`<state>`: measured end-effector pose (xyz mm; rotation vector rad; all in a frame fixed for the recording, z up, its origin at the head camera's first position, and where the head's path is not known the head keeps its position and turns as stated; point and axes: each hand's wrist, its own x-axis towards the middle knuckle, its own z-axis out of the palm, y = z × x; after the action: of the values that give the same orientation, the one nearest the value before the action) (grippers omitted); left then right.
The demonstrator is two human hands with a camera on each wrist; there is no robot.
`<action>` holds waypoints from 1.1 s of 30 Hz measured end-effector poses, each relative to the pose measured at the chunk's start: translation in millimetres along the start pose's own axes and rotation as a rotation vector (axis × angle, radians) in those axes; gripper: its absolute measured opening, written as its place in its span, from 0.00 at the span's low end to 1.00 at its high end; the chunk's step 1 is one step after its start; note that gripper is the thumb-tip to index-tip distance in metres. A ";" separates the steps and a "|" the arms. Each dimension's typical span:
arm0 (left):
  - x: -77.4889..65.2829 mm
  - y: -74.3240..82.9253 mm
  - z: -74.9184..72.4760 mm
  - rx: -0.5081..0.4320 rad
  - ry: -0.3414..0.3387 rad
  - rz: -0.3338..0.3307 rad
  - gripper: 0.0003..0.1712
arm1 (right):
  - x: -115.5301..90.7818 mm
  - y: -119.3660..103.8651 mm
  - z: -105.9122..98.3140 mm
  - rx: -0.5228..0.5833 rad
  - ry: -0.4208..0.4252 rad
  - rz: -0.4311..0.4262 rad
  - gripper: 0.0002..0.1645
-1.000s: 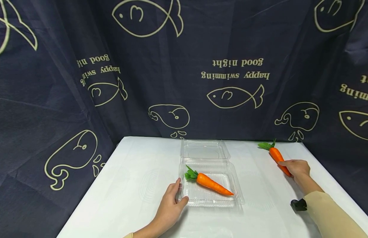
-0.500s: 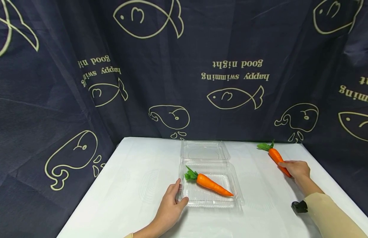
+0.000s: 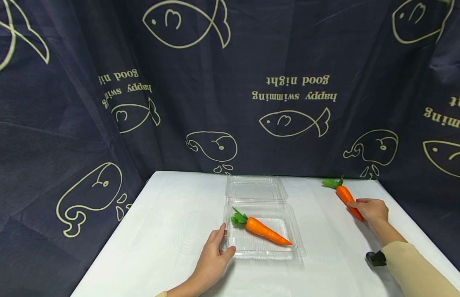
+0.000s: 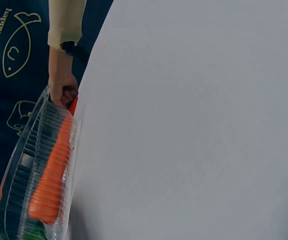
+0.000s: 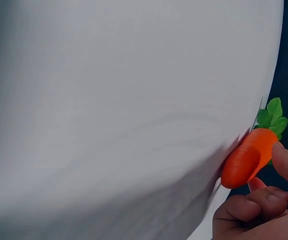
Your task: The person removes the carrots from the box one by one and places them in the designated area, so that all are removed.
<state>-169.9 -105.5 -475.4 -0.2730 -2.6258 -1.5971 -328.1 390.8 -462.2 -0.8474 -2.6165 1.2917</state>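
Observation:
A clear plastic clamshell container (image 3: 248,244) stands open on the table with one carrot (image 3: 267,232) lying slantwise inside, green leaves to the left. At the container's near left corner, my left hand (image 3: 211,256) holds the rim, fingers along the side and thumb at the front. Off to the right, my right hand (image 3: 373,210) grips the lower half of a second carrot (image 3: 345,195), which slants with its leaves toward the back. The right wrist view shows the thumb against this carrot (image 5: 245,161) and the other fingers curled below it.
The container's lid (image 3: 256,188) lies flat behind its base. A white cover (image 3: 170,239) spreads over the table. Dark curtains (image 3: 230,82) with fish and whale drawings rise at the back and both sides. A black strap piece (image 3: 375,258) sits at the right cuff.

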 end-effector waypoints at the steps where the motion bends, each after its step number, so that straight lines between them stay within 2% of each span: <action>1: 0.0 -0.2 0.1 0.001 0.000 0.000 0.42 | 0.1 -0.1 -0.2 -0.003 -0.001 -0.003 0.35; 9: -1.6 -1.3 0.4 0.007 0.012 0.014 0.42 | -6.9 -5.0 -2.6 -0.031 0.023 -0.077 0.34; 18: -0.5 0.3 -1.1 0.016 0.014 0.015 0.42 | -26.3 -24.8 1.6 -0.055 0.010 -0.144 0.37; 33: -0.7 0.5 -0.9 0.014 0.015 0.007 0.42 | -57.0 -49.2 13.0 0.017 -0.146 -0.215 0.45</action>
<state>-169.1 -106.1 -474.7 -0.2679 -2.6203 -1.5724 -305.9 328.0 -424.7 -0.4693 -2.7113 1.3601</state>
